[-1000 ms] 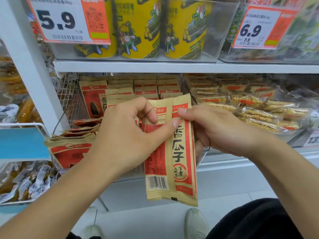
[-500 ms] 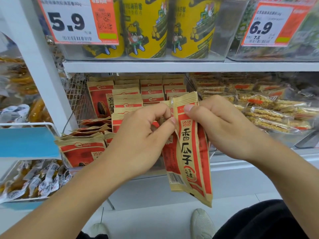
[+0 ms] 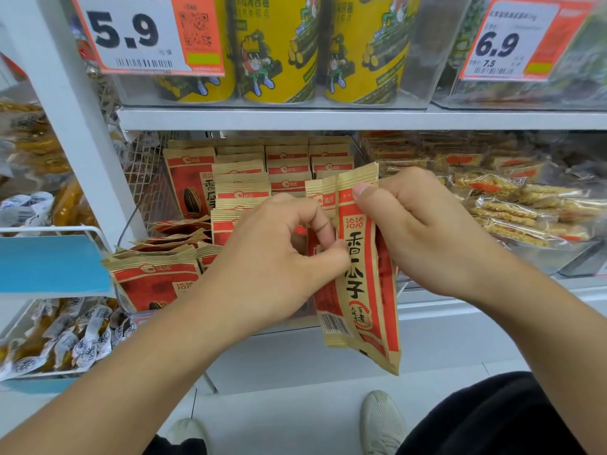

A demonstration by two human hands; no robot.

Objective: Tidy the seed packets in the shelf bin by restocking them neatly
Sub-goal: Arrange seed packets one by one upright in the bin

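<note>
A few tan-and-red seed packets [image 3: 359, 284] hang upright in front of the shelf bin [image 3: 147, 178]. My right hand [image 3: 423, 231] pinches their top edge with thumb over the front packet. My left hand [image 3: 272, 261] grips the packets' left side, fingers curled against them. Behind, the wire bin holds rows of upright seed packets [image 3: 289, 169] at the back. Several more lie flat and askew in its front left corner [image 3: 154, 274].
Yellow snack tubs [image 3: 272, 47] stand on the shelf above, behind price tags 5.9 [image 3: 144, 34] and 6.9 [image 3: 512, 41]. Clear-wrapped snack bars [image 3: 512, 208] fill the bin to the right. A blue-fronted tray of small wrapped snacks [image 3: 62, 336] sits lower left. My shoes show on the floor below.
The held packets have risen slightly and turned narrower to the view. My left hand's fingers have curled in closer against the packets' left edge; the right hand keeps its pinch at the top.
</note>
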